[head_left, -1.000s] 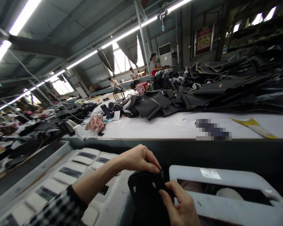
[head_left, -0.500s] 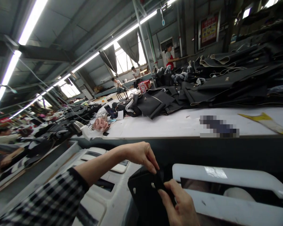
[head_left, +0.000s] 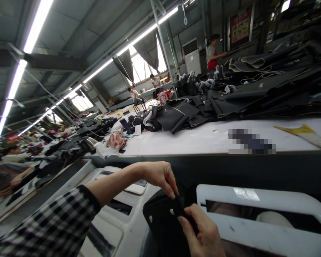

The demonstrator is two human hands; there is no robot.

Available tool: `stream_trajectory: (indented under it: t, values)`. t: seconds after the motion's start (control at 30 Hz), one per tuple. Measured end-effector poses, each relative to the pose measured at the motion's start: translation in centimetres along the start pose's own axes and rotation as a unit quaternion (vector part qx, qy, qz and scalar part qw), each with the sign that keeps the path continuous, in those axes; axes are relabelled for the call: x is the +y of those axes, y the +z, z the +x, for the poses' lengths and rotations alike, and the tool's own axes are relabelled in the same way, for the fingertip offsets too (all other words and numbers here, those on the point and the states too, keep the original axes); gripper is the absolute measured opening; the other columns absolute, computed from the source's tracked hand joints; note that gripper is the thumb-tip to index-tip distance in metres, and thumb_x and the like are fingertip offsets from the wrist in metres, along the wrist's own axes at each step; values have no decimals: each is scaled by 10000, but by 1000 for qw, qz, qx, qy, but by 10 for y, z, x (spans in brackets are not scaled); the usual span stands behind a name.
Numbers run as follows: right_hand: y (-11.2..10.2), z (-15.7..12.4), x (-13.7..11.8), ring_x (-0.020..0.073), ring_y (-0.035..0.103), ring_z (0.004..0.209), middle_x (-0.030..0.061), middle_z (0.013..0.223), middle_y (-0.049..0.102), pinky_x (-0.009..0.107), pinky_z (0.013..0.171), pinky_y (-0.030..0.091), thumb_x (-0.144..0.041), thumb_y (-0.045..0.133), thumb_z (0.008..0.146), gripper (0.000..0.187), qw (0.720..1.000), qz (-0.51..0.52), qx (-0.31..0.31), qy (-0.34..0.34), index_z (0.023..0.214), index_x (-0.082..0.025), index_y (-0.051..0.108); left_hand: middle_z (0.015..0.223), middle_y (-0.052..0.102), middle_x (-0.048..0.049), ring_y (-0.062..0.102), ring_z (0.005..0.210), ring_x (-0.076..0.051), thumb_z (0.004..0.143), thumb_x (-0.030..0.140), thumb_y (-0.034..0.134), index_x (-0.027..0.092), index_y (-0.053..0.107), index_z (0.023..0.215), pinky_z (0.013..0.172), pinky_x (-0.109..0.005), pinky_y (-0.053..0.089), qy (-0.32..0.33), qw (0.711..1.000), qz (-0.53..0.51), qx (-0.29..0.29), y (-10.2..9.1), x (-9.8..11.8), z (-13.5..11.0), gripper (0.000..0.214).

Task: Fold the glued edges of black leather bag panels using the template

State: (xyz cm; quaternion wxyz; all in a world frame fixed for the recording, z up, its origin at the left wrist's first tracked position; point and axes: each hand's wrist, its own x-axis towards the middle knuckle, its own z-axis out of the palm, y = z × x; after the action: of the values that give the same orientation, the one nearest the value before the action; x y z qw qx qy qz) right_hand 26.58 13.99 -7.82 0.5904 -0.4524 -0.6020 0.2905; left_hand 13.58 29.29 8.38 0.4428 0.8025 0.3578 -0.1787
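Head view looks low over a workbench: the left hand (head_left: 160, 176), coming out of a checked sleeve (head_left: 56, 225), reaches across from the left, its fingertips pinched narrow on the top edge of a black piece (head_left: 160, 228). The right hand (head_left: 203, 233) comes up from the bottom edge, thumb and fingers closed on the right side of the same piece, so both hands grip it and their fingertips lie just beside each other. The piece stands nearly upright at bottom centre, in front of a white housing (head_left: 270, 203) and just right of white trays (head_left: 115, 228); two small pale dots show on its face. Whether they are rivets or holes cannot be told. Beyond the hands runs a long table (head_left: 192, 141) with a white top — on it a pile (head_left: 256, 92) of black cut pieces to the right, a pink fan (head_left: 115, 141) to the left, a red box (head_left: 164, 95) further back and a yellow strip (head_left: 305, 132) near the right edge. A person in a red apron (head_left: 211, 53) stands at the far end beside a white cooler (head_left: 192, 60), and other people sit by the windows, well apart from the hands
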Motion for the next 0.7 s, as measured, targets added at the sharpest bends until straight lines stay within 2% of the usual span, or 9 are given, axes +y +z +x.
stream_trajectory:
  t: [0.2, 0.4, 0.57, 0.7]
  values:
    - [1, -2, 0, 141, 539, 623, 4, 723, 544, 235, 566, 413, -282, 456, 960, 183, 1000, 7, -13, -13, 822, -215, 556, 852, 762, -9, 679, 797, -173, 714, 282, 765, 203, 780, 969, 715, -208, 508, -13, 1000, 0, -12, 2, 4, -5, 268]
    - [4, -4, 0, 136, 552, 644, -4, 730, 540, 235, 620, 435, -264, 468, 956, 157, 1000, 12, -16, -9, 836, -214, 557, 795, 743, 5, 663, 744, -146, 728, 243, 730, 186, 778, 951, 675, -186, 491, -13, 1000, 14, 0, 7, 5, -12, 235]
    - [1, -2, 2, 128, 567, 631, -4, 726, 548, 219, 570, 432, -231, 472, 951, 140, 998, -12, -34, -43, 836, -211, 548, 706, 688, 25, 635, 683, -127, 695, 132, 656, 172, 759, 901, 606, -173, 465, -17, 996, 80, 28, 14, 13, -15, 234]
    - [0, -1, 2, 125, 578, 627, 2, 719, 560, 213, 557, 438, -192, 482, 936, 123, 996, -24, -49, -78, 836, -201, 553, 705, 663, 23, 601, 638, -111, 691, 143, 623, 177, 731, 881, 547, -163, 434, -23, 988, 142, 49, 25, 22, -18, 221]
